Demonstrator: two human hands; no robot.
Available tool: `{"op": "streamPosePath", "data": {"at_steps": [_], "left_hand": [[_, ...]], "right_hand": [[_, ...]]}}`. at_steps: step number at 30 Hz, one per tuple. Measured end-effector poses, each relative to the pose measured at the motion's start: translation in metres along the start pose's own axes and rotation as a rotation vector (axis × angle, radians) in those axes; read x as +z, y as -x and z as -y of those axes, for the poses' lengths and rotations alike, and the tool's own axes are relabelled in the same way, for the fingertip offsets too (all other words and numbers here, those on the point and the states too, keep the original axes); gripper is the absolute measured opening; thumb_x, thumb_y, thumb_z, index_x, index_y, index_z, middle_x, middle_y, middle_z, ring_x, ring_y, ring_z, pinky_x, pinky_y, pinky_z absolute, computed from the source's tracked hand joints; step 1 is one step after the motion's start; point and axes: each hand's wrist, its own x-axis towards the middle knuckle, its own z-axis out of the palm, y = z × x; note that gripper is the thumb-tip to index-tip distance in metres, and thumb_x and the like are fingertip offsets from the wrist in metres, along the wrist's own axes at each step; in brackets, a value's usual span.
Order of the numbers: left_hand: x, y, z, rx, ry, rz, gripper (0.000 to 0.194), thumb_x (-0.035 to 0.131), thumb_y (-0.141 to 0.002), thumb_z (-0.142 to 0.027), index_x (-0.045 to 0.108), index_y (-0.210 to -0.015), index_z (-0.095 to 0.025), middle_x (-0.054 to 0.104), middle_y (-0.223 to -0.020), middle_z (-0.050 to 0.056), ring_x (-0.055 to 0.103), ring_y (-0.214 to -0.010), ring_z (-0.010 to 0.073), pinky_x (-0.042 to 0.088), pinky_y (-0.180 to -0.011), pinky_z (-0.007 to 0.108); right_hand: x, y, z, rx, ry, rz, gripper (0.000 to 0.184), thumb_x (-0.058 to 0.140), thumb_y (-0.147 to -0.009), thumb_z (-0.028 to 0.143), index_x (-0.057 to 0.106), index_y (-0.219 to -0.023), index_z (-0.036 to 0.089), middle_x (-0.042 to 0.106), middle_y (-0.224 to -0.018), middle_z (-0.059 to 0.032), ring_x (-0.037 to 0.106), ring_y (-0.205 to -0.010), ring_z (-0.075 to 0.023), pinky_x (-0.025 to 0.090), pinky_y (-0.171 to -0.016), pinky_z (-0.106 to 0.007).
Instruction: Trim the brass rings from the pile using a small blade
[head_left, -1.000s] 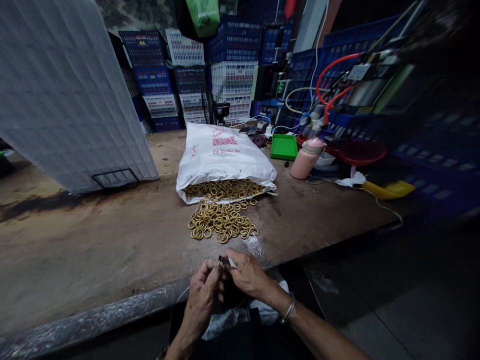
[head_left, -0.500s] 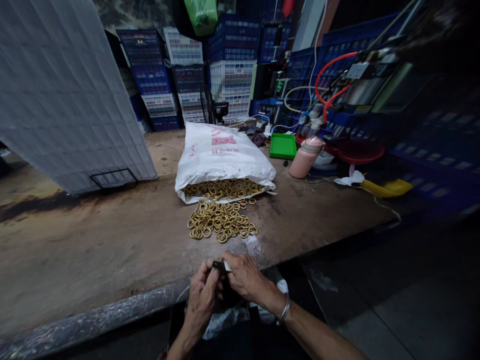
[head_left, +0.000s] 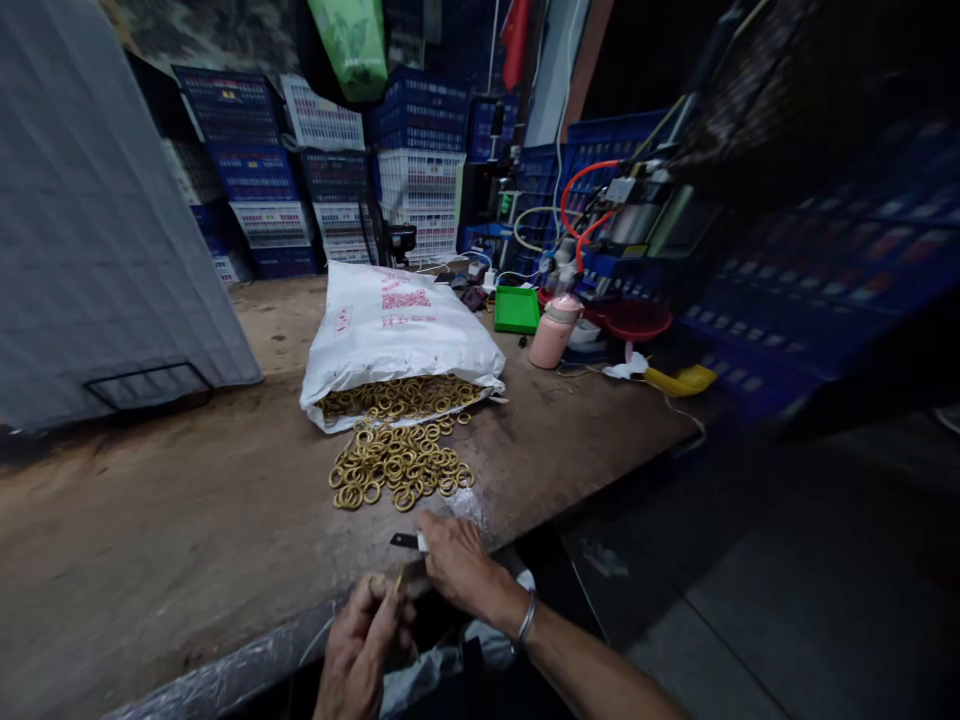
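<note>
Left hand (head_left: 364, 640) pinching 1 ring (head_left: 399, 579), right hand (head_left: 459, 565) closed on a knife (head_left: 406, 541), the likely trimming next needs careful aim.

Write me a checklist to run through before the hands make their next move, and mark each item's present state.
1. Left hand has a grip on the gold-coloured ring, seen edge-on: ok.
2. Right hand holds the dark-bladed tool by its pale part: ok.
3. Blade clear of the left fingers: ok, a gap shows between them.
4. Rings all inside the white sack: not ok, a loose pile lies before its open mouth.
5. Surface of the held ring smooth: cannot tell, too small.
</note>
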Motion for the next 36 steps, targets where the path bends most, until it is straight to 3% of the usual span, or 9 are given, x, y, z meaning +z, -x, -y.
{"op": "streamPosePath", "data": {"at_steps": [4, 7, 9, 15, 19, 23, 28, 32, 36], "left_hand": [[-0.001, -0.003, -0.001, -0.071, 0.127, 0.058, 0.037, 0.072, -0.050, -0.049, 0.055, -0.060, -0.016, 0.058, -0.049, 0.001, 0.052, -0.042, 0.0128, 0.044, -0.043, 0.026], [-0.001, -0.010, -0.003, -0.073, 0.234, -0.037, 0.040, 0.075, -0.045, -0.046, 0.059, -0.065, -0.014, 0.064, -0.056, 0.005, 0.055, -0.045, 0.0153, 0.042, -0.039, 0.025], [0.000, -0.012, -0.005, -0.059, 0.295, -0.093, 0.037, 0.078, -0.044, -0.039, 0.059, -0.065, -0.014, 0.066, -0.061, 0.006, 0.056, -0.048, 0.0154, 0.042, -0.038, 0.023], [0.000, -0.010, -0.010, -0.136, 0.405, -0.045, 0.033, 0.074, -0.049, -0.028, 0.060, -0.077, -0.017, 0.062, -0.059, 0.001, 0.052, -0.047, 0.0116, 0.037, -0.038, 0.021], [-0.002, -0.008, -0.013, -0.160, 0.457, -0.039, 0.022, 0.073, -0.052, -0.029, 0.059, -0.060, -0.014, 0.059, -0.061, 0.001, 0.051, -0.053, 0.0108, 0.039, -0.043, 0.022], [0.002, -0.004, -0.015, -0.114, 0.406, -0.047, 0.024, 0.071, -0.059, -0.032, 0.058, -0.068, -0.015, 0.061, -0.066, 0.002, 0.054, -0.057, 0.0114, 0.040, -0.044, 0.021], [0.008, -0.003, -0.012, 0.041, 0.255, -0.064, 0.037, 0.066, -0.065, -0.037, 0.053, -0.095, -0.019, 0.058, -0.064, -0.002, 0.053, -0.052, 0.0104, 0.037, -0.038, 0.018], [0.004, -0.004, -0.009, 0.077, 0.126, -0.151, 0.035, 0.065, -0.063, -0.044, 0.054, -0.081, -0.016, 0.050, -0.052, -0.006, 0.042, -0.039, 0.0056, 0.032, -0.035, 0.016], [0.000, -0.003, -0.013, 0.134, -0.054, -0.229, 0.032, 0.061, -0.065, -0.047, 0.054, -0.065, -0.017, 0.040, -0.041, -0.009, 0.034, -0.034, 0.0043, 0.027, -0.035, 0.016]], "right_hand": [[-0.008, -0.010, -0.023, 0.194, 0.000, -0.164, 0.027, 0.038, -0.069, 0.005, 0.048, -0.091, 0.018, 0.062, -0.079, -0.0048, 0.055, -0.068, -0.0153, 0.027, -0.057, -0.025], [-0.018, -0.016, -0.043, 0.344, -0.022, -0.274, 0.022, 0.038, -0.076, 0.010, 0.046, -0.095, 0.018, 0.063, -0.084, -0.0051, 0.057, -0.072, -0.0152, 0.026, -0.057, -0.025], [-0.023, -0.018, -0.053, 0.403, -0.017, -0.277, 0.020, 0.042, -0.079, 0.017, 0.045, -0.099, 0.019, 0.063, -0.087, -0.0056, 0.058, -0.074, -0.0164, 0.026, -0.057, -0.025], [-0.023, -0.018, -0.062, 0.394, 0.050, -0.211, 0.021, 0.042, -0.079, 0.019, 0.047, -0.099, 0.020, 0.064, -0.084, -0.0060, 0.057, -0.074, -0.0171, 0.025, -0.056, -0.025], [-0.022, -0.017, -0.063, 0.369, 0.013, -0.223, 0.018, 0.040, -0.078, 0.017, 0.048, -0.094, 0.019, 0.063, -0.080, -0.0049, 0.056, -0.067, -0.0154, 0.025, -0.055, -0.024], [-0.014, -0.010, -0.048, 0.230, -0.207, -0.247, 0.013, 0.041, -0.077, 0.014, 0.046, -0.087, 0.019, 0.059, -0.073, -0.0011, 0.053, -0.063, -0.0128, 0.028, -0.055, -0.022], [0.000, 0.001, -0.004, -0.023, -0.504, -0.246, 0.009, 0.042, -0.076, 0.014, 0.044, -0.082, 0.020, 0.053, -0.072, 0.0014, 0.048, -0.065, -0.0112, 0.032, -0.060, -0.021], [-0.001, 0.004, 0.020, -0.074, -0.661, -0.179, 0.002, 0.042, -0.079, 0.020, 0.044, -0.079, 0.020, 0.050, -0.066, 0.0029, 0.044, -0.060, -0.0106, 0.032, -0.057, -0.021], [-0.005, 0.002, 0.025, -0.015, -0.761, -0.073, 0.012, 0.042, -0.081, 0.029, 0.046, -0.078, 0.019, 0.046, -0.061, 0.0045, 0.042, -0.058, -0.0099, 0.032, -0.054, -0.020]]}}
